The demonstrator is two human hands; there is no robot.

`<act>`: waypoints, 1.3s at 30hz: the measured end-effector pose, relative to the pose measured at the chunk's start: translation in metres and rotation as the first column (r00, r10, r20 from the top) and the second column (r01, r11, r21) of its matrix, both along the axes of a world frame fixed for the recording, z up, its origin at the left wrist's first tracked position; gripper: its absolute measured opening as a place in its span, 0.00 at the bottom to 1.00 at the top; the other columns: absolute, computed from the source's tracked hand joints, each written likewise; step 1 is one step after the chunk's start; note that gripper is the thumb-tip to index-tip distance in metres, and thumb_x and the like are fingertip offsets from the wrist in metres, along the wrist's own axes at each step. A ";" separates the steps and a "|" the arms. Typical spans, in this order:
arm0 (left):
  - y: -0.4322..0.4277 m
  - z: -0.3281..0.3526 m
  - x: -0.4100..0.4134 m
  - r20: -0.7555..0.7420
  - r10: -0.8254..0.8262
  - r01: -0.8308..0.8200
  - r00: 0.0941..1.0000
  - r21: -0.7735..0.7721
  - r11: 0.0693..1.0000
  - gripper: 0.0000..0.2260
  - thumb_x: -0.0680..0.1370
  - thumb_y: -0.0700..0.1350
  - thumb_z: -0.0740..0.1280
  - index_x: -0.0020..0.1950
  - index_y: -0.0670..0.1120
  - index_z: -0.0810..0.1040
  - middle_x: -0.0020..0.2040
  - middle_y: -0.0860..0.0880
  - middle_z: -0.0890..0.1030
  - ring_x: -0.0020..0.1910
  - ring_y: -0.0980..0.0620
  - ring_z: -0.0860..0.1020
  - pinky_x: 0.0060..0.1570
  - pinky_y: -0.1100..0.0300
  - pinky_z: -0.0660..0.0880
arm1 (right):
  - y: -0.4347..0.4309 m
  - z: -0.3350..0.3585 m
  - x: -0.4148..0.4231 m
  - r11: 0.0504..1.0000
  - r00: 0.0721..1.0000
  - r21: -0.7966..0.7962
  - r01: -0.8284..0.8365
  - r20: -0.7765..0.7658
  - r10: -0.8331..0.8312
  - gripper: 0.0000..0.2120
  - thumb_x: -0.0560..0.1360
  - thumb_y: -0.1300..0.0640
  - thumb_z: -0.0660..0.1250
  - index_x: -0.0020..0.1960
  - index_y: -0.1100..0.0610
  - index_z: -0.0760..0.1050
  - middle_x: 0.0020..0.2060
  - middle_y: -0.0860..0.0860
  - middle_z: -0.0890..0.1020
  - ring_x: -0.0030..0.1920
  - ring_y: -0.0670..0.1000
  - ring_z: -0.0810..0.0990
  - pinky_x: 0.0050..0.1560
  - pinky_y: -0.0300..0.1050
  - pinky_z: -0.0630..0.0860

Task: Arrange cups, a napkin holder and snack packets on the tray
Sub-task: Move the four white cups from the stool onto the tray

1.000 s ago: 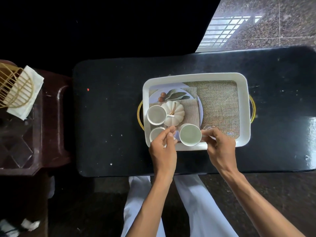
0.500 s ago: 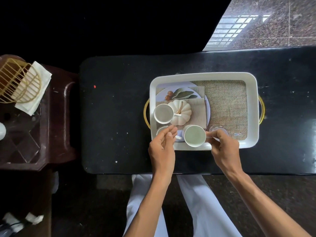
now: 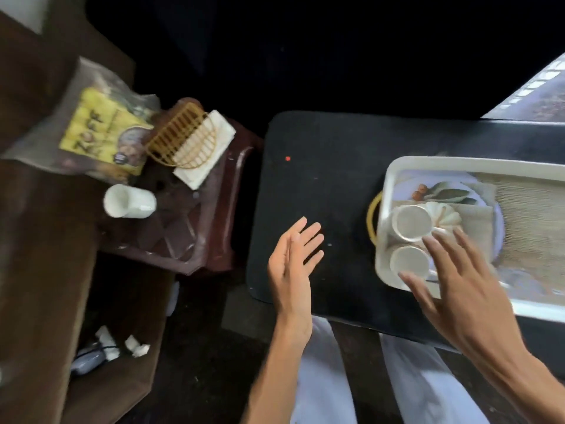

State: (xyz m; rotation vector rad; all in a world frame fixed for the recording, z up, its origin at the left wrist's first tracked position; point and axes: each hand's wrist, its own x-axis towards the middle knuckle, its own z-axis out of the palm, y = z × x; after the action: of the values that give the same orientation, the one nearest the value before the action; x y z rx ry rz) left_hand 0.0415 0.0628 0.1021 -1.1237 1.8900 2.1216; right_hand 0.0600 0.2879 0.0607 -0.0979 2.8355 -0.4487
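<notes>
On the tray's left end: we see two white cups, the farther cup point(image 3: 411, 221) and the nearer cup point(image 3: 408, 261), both upright and close together beside the left wall.
Tray: our white tray point(image 3: 428, 163) sits at the right side of the black surface point(image 3: 321, 179), with a gold handle point(image 3: 371, 218) sticking out past its left wall; its right part runs out of frame.
Tray contents: a white pumpkin ornament point(image 3: 446, 217) touches the farther cup, a leaf-print plate point(image 3: 443, 191) lies behind it, and burlap matting point(image 3: 526, 221) covers the rest of the floor.
Right hand: our right hand point(image 3: 458, 289) hovers over the tray's near left corner, fingers spread and empty; motion blur keeps us from telling whether it touches the nearer cup.
Left hand: our left hand point(image 3: 292, 264) is open, fingers straight, gripping nothing, over the near left part of the black surface, well apart from the tray.
Napkin holder: our gold wire napkin holder point(image 3: 183, 136) with a white napkin point(image 3: 211, 148) in it stands on the dark wooden side table point(image 3: 183, 234), left of the black surface.
Snack packet: a yellow snack packet point(image 3: 101, 133) lies just left of the holder, touching it.
Third cup: a white cup point(image 3: 128, 201) lies on its side near the table's left part, in front of the packet.
Floor: small white scraps point(image 3: 134, 347) lie below the side table.
</notes>
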 end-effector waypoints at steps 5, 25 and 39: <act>-0.100 0.018 -0.002 -0.083 0.082 -0.096 0.993 -0.178 0.979 0.13 0.86 0.47 0.57 0.65 0.52 0.79 0.62 0.49 0.85 0.62 0.53 0.83 0.61 0.54 0.81 | -0.114 0.005 -0.023 0.981 0.980 0.015 -0.195 0.046 0.194 0.42 0.76 0.30 0.48 0.78 0.60 0.61 0.79 0.57 0.60 0.80 0.58 0.51 0.75 0.60 0.60; -0.379 -0.040 -0.052 -0.087 0.198 -0.212 0.976 -0.557 0.803 0.17 0.86 0.43 0.58 0.74 0.43 0.73 0.73 0.46 0.76 0.71 0.53 0.75 0.72 0.53 0.71 | -0.444 -0.010 -0.091 0.856 0.867 -0.148 -0.496 -0.024 0.498 0.43 0.78 0.29 0.46 0.81 0.57 0.45 0.81 0.53 0.47 0.81 0.54 0.41 0.77 0.61 0.54; -0.380 -0.042 -0.062 -0.036 0.276 -0.277 0.961 -0.184 0.943 0.24 0.86 0.56 0.52 0.70 0.44 0.77 0.70 0.45 0.79 0.72 0.50 0.75 0.70 0.50 0.74 | -0.481 -0.016 -0.116 0.854 0.906 -0.335 -0.399 -0.003 0.422 0.15 0.82 0.59 0.61 0.68 0.60 0.69 0.64 0.55 0.80 0.49 0.66 0.82 0.38 0.54 0.76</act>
State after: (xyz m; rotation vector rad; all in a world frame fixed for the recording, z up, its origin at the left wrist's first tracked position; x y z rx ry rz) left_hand -0.0208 -0.3172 0.0597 -1.5018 2.0809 2.1165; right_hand -0.0560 -0.1933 0.0447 -0.7249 2.5373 -0.7978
